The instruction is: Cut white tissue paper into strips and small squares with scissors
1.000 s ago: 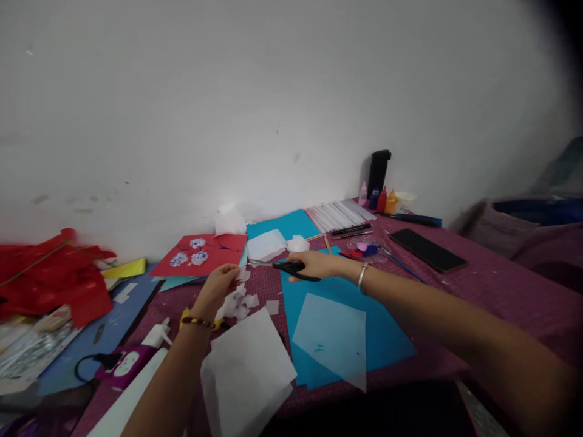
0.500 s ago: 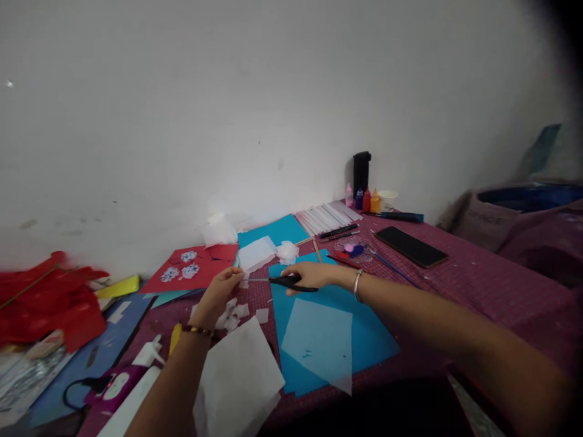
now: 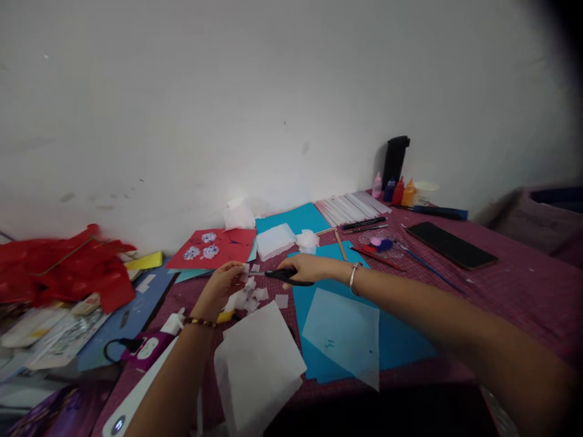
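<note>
My right hand [image 3: 298, 269] is closed round the black handles of a pair of scissors [image 3: 288, 278], whose blades point left. In my left hand [image 3: 226, 280] a small piece of white tissue paper [image 3: 245, 272] is pinched, right at the blade tips. Below the hands lie cut tissue scraps [image 3: 248, 297] in a loose heap. A white stack of tissue [image 3: 260, 367] sits nearest to me. On the blue paper [image 3: 319, 358] rests a single translucent white sheet [image 3: 344, 331]. Beyond my left hand is red paper [image 3: 228, 244] with several white-and-purple flower shapes.
To the right lie a phone [image 3: 450, 244], pens [image 3: 364, 223] and a brush [image 3: 430, 267]. Small paint bottles [image 3: 398, 191] stand by the wall in front of a black object [image 3: 395, 159]. A purple power strip [image 3: 148, 351] and red plastic [image 3: 68, 267] are on the left.
My view has turned left, so the table things sit farther right. A small cut square now shows beside the blades. Both hands keep their hold on the tissue and the scissors.
</note>
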A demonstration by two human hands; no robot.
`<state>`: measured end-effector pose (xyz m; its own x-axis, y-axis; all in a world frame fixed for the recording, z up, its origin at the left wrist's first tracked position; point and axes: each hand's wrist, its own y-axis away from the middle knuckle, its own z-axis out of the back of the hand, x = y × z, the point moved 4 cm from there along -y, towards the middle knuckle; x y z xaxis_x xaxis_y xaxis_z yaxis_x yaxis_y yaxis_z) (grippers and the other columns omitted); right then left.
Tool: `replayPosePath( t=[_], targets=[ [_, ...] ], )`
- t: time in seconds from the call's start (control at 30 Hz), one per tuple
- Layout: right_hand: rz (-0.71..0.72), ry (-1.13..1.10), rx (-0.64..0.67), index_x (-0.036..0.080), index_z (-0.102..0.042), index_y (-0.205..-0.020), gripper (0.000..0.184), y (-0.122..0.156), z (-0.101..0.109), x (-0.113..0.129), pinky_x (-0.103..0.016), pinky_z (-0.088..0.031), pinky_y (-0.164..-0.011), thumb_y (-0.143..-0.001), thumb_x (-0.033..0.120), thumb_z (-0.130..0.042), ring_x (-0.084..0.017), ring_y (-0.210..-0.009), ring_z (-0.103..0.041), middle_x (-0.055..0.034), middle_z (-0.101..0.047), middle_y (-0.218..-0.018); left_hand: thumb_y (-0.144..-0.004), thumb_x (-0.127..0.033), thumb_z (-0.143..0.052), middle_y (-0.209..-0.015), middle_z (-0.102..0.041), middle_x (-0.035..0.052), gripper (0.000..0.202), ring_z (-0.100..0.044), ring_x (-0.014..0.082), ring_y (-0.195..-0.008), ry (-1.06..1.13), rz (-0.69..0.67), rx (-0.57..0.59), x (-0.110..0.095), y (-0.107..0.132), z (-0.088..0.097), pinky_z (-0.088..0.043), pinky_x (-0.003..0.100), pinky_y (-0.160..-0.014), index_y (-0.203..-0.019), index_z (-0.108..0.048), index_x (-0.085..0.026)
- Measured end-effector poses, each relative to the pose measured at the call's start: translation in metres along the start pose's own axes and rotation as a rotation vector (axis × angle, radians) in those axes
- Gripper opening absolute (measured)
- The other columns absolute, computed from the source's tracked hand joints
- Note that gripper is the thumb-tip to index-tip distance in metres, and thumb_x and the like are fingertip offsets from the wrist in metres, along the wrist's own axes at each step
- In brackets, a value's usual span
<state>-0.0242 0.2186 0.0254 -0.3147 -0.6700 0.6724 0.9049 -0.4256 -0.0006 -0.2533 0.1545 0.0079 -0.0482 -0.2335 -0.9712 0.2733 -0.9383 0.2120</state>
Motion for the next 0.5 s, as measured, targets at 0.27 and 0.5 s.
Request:
replayPosePath(
  t=[0.27,0.5],
  targets=[
    [0.025,0.058,0.030,0.017,-0.065,-0.094,0.030,-0.023,-0.012,0.010,-0.020,-0.031,-0.053,-0.080,0.043,-0.067,-0.011,-0.063,-0.051,0.0018,-0.061,-0.074,-0.090,-0.030,-0.058,-0.101,-0.064,0.0052,0.025,-0.063,0.0152,-0.079,0.009,0.035,-0.061,0.010,0.003,0.025,-0.055,0.032,-0.067,-0.110,-0.059,-0.015],
    [-0.004,0.178,0.041,0.022,-0.061,-0.115,0.045,-0.031,-0.017,0.019,-0.022,-0.034,-0.057,-0.076,0.044,-0.068,-0.020,-0.079,-0.060,-0.0063,-0.069,-0.099,-0.090,-0.031,-0.058,-0.112,-0.062,0.0078,0.030,-0.064,0.0192,-0.091,-0.062,0.032,-0.130,0.018,0.002,0.036,-0.055,0.038,-0.076,-0.116,-0.058,-0.016]
  ],
)
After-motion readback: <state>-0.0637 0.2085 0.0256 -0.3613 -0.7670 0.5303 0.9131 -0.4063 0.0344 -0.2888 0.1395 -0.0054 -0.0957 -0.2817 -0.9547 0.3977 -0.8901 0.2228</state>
